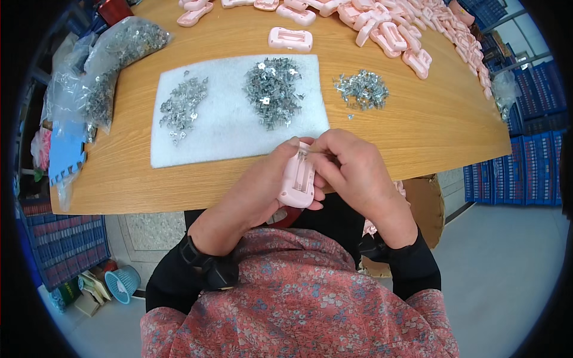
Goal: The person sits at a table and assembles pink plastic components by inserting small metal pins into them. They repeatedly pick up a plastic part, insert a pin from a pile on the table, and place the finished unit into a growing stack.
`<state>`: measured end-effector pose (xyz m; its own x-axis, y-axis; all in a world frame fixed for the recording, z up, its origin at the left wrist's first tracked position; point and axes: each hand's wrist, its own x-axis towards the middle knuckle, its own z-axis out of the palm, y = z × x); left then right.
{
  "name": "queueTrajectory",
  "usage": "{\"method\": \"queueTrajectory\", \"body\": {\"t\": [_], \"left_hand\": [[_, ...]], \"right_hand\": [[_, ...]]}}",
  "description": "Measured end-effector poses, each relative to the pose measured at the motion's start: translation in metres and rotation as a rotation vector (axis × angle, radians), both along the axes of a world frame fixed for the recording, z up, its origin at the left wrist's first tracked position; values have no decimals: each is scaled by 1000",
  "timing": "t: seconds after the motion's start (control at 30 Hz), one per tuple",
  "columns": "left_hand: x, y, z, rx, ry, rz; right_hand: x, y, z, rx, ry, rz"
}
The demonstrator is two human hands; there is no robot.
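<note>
A: Where is the pink case being handled?

B: Just over the table's near edge, between the two hands. The left hand (256,182) grasps the pink case (290,196), thumb along one side and fingers wrapped underneath, probably to steady it with the open slot facing up.

A: And the right hand (361,170)?

B: Its thumb and fingers are bent together at the case's far end. I cannot tell whether they pinch a small part, since the fingers cover that spot.

A: Why the white mat (227,146)?

B: My guess is that it keeps the little metal pieces from sliding and the piles apart, within easy reach.

A: Count for me.

B: One mat, with two piles on it: a sparser left pile (184,104) and a thicker middle pile (271,89). A third, the right pile (362,90), sits on the bare table (430,131). Each has too many pieces to count.

A: And the other cases?

B: One lone case (290,39) lies just beyond the mat; the heap of cases (394,30) behind is past counting.
</note>
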<state>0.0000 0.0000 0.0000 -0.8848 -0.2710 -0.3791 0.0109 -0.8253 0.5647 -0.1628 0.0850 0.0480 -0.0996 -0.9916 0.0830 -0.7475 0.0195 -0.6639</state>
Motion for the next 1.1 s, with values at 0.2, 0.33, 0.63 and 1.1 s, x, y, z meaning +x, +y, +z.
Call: {"method": "queueTrajectory", "body": {"t": [0.2,0.33,0.63,1.1], "left_hand": [[0,0,8,-89,-12,15],[-2,2,12,-149,-29,15],[7,-4,21,-509,-169,-16],[10,-10,5,-586,-64,24]], "right_hand": [[-5,5,-13,73,-509,-147],[-4,6,-11,224,-753,-137],[-17,9,-15,280,-884,-136],[-3,13,-4,82,-1003,-227]]}}
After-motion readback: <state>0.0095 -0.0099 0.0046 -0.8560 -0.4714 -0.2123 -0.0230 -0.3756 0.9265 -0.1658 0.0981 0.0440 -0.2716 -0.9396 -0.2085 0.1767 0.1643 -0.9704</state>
